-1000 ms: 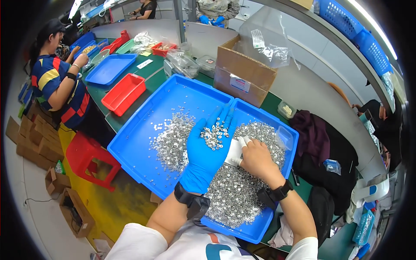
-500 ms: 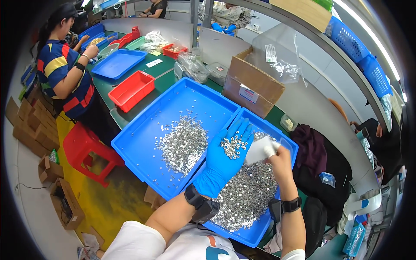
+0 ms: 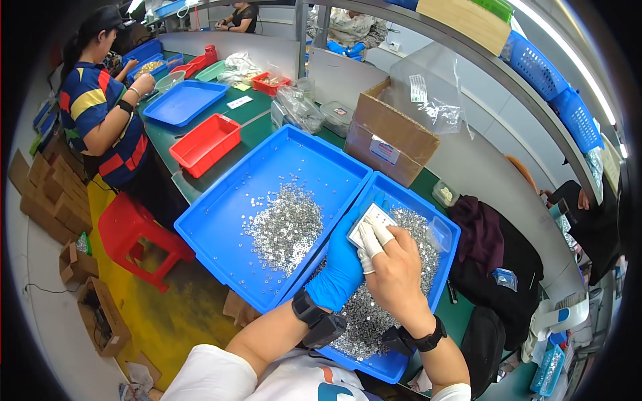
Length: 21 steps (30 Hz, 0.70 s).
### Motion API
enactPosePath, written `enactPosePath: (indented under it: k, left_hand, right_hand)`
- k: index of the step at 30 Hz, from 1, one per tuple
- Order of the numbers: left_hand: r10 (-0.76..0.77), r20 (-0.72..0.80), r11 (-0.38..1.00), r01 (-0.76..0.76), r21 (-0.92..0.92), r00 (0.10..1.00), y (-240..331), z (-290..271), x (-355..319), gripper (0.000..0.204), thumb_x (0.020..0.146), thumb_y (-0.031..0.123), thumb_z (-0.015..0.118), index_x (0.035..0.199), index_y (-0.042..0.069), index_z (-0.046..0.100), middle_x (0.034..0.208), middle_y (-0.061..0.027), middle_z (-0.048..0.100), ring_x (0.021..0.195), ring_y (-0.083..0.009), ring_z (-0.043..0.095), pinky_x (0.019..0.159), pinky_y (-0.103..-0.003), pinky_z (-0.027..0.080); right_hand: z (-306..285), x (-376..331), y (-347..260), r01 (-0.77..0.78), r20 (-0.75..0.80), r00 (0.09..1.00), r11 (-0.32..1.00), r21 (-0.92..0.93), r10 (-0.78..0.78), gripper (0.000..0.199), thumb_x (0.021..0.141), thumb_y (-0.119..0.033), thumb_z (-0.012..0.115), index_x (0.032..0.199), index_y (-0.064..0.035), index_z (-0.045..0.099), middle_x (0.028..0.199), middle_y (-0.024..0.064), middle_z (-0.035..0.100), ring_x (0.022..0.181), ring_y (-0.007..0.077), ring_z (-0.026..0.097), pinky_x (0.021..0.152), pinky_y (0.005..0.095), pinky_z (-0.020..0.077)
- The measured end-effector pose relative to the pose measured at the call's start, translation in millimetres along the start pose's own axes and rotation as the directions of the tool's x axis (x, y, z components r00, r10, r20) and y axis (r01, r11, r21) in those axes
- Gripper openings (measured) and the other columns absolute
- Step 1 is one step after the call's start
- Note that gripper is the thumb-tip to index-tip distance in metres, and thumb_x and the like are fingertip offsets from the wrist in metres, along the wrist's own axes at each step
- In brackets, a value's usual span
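Observation:
My left hand point(image 3: 338, 267), in a blue glove, is held flat over the seam between two blue trays, and its palm is covered by my right hand. My right hand point(image 3: 398, 271) is bare, with white finger cots on two fingertips. It pinches a small white card point(image 3: 372, 218) against the gloved palm. A loose pile of small silver metal parts point(image 3: 284, 224) lies in the big left blue tray point(image 3: 221, 220). A denser heap of the same parts point(image 3: 364, 321) fills the right blue tray point(image 3: 449, 234) under my hands.
A cardboard box point(image 3: 388, 134) and clear plastic bags point(image 3: 297, 107) stand behind the trays. A red tray point(image 3: 204, 144) and another blue tray point(image 3: 184, 100) lie farther left. A person in a striped shirt point(image 3: 100, 113) works there. A red stool point(image 3: 130, 230) stands on the floor.
My gloved left hand, which carried silver parts on its open palm, has come lower and nearer. My right hand with the card has moved over that palm and hides it.

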<state>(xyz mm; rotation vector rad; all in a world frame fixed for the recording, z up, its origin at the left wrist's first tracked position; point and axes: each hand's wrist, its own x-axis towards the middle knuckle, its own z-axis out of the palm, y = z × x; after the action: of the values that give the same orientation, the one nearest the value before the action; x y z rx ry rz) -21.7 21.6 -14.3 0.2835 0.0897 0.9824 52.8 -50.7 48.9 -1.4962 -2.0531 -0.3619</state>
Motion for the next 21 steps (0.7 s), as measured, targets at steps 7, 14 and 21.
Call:
enactPosePath:
  k: [7, 14, 21]
  left_hand:
    - [0.091, 0.034, 0.995, -0.092, 0.026, 0.995, 2.3, 13.2, -5.3, 0.047, 0.102, 0.032, 0.037, 0.136, 0.000, 0.043, 0.130, -0.0149, 0.052, 0.117, -0.0258, 0.053, 0.104, -0.040, 0.042]
    - [-0.023, -0.014, 1.000, 0.023, -0.010, 1.000, 4.1, 4.1, -11.4, 0.045, 0.103, 0.035, 0.036, 0.133, 0.003, 0.045, 0.124, -0.0137, 0.054, 0.111, -0.0247, 0.055, 0.100, -0.040, 0.044]
    - [0.024, -0.014, 0.977, -0.021, 0.212, 1.000, 6.0, -5.0, -5.9, 0.043, 0.103, 0.030, 0.037, 0.136, 0.002, 0.043, 0.127, -0.0118, 0.053, 0.114, -0.0220, 0.053, 0.101, -0.036, 0.042]
  right_hand:
    - [-2.6, 0.6, -9.2, 0.015, 0.023, 1.000, 0.999, 0.045, -0.016, 0.040, 0.076, -0.008, 0.069, 0.114, 0.0020, 0.062, 0.118, 0.0173, 0.061, 0.105, 0.0365, 0.055, 0.085, 0.0445, 0.0471]
    - [-0.6, -1.6, -17.4, -0.074, 0.050, 0.996, 0.993, 0.092, 0.069, 0.043, 0.084, -0.014, 0.066, 0.122, 0.0034, 0.056, 0.124, 0.0244, 0.056, 0.116, 0.0415, 0.051, 0.094, 0.0470, 0.0441]
    - [8.5, -6.5, -15.2, -0.319, 0.127, 0.948, 0.882, 0.346, 0.293, 0.059, 0.090, -0.026, 0.063, 0.132, 0.0084, 0.040, 0.135, 0.0319, 0.043, 0.129, 0.0487, 0.038, 0.109, 0.0505, 0.0301]
